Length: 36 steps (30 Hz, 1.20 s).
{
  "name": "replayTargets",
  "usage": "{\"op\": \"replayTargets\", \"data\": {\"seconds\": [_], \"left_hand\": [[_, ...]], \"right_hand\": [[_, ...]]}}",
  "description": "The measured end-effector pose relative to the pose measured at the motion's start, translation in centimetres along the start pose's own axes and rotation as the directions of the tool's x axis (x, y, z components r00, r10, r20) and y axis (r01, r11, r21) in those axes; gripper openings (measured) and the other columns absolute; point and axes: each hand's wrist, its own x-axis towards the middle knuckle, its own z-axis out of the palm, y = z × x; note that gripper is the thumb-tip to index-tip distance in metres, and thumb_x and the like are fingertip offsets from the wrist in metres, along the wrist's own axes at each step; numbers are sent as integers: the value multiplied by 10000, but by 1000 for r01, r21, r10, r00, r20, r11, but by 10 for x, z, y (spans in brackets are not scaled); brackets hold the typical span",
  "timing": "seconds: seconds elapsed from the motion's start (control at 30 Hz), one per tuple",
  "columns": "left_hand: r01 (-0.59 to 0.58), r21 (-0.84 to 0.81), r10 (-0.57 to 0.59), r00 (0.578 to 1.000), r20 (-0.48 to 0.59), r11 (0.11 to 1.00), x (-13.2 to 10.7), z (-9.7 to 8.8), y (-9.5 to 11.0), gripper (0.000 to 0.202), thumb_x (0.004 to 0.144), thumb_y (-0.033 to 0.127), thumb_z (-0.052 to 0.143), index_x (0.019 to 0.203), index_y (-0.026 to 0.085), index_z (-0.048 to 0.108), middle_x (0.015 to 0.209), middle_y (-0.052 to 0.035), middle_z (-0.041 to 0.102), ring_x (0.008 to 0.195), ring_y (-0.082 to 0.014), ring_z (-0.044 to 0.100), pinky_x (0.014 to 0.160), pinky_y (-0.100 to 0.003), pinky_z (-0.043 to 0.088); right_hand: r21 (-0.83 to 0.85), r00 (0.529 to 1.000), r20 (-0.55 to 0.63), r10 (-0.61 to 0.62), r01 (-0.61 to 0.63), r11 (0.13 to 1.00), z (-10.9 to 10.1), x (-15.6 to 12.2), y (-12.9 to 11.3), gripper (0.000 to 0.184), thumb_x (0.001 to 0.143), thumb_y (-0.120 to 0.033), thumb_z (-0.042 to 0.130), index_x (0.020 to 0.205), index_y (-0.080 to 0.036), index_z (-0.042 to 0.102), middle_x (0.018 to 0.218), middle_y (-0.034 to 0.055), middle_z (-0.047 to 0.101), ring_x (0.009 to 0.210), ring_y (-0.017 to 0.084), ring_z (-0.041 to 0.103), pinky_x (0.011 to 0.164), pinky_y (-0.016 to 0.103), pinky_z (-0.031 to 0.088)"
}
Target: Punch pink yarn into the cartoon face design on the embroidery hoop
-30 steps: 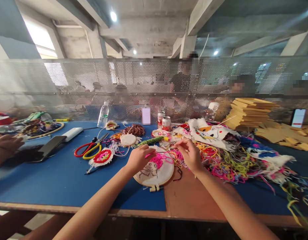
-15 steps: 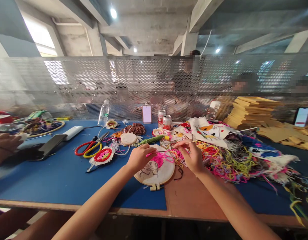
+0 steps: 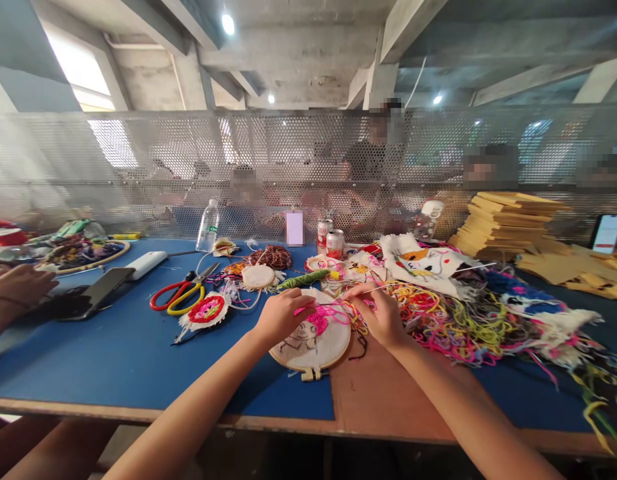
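On the blue table (image 3: 113,347) before me lies a heap of tangled coloured yarn (image 3: 458,320), and just left of it the embroidery hoop (image 3: 313,340) with its pink stitching. My left hand (image 3: 281,317) grips the hoop's upper edge, fingers curled shut. My right hand (image 3: 383,313) pinches a thin thread (image 3: 388,287) just above it.

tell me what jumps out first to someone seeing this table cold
The tangled heap of bright yarn, pink, yellow and orange, sprawling over the right of the blue table. At its left edge both hands work at an embroidery hoop with a pink patch: the left hand rests on it, the right hand pinches a thin needle-like tool. Red and yellow scissors lie further left.
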Motion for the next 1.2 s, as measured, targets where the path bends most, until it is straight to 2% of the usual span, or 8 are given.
{"op": "replayTargets", "data": {"seconds": [0.2,0.37,0.5,0.73,0.87,1.03,1.2], "left_hand": [[-4,10,4,1000,-2,1000,0,1,-1,287,888,399,445,973,235,665,830,-32,640,776,-146,607,622,-212,436],[-10,9,10,1000,5,1000,0,0,0,283,887,394,450,983,229,659,830,-32,643,785,-151,607,636,-217,437],[-7,2,7,1000,-1,1000,1,0,1,290,888,401,447,976,224,659,820,-30,645,771,-145,609,628,-214,437],[-15,-13,15,1000,16,1000,1,-2,3,293,889,407,442,979,234,660,825,-26,649,771,-139,613,615,-204,433],[-5,9,5,1000,28,1000,1,-1,2,311,896,414,421,977,230,658,819,-25,649,751,-140,610,604,-205,423],[-19,16,18,999,41,1000,-1,0,1,305,895,413,424,976,233,655,819,-22,646,760,-146,608,601,-211,417],[-25,20,24,999,47,999,-1,-1,0,291,894,404,428,975,236,652,821,-19,645,765,-153,609,598,-220,418]], "right_hand": [[-3,1000,16,3,-3,1000,1,0,-1,36,852,-271,528,858,-242,549,808,32,656,755,181,641,696,322,525],[-33,997,28,-73,74,997,0,1,1,46,847,-221,534,872,-247,563,812,18,670,760,170,648,690,299,519],[-86,989,82,-126,133,987,1,2,1,49,851,-210,525,852,-245,560,803,23,660,763,165,640,686,298,512],[-143,977,165,-137,161,977,4,3,0,59,847,-208,524,837,-243,570,769,26,656,732,171,625,669,301,503],[-157,987,115,-115,133,979,0,3,-3,54,856,-230,511,860,-248,562,776,24,660,729,172,634,670,301,501],[-144,989,15,-144,145,979,-5,2,-7,51,843,-205,515,845,-243,549,779,23,649,748,180,630,688,316,497],[-148,986,23,-168,169,974,-4,2,-8,55,847,-193,510,849,-242,536,778,23,646,740,177,630,675,312,500]]}}
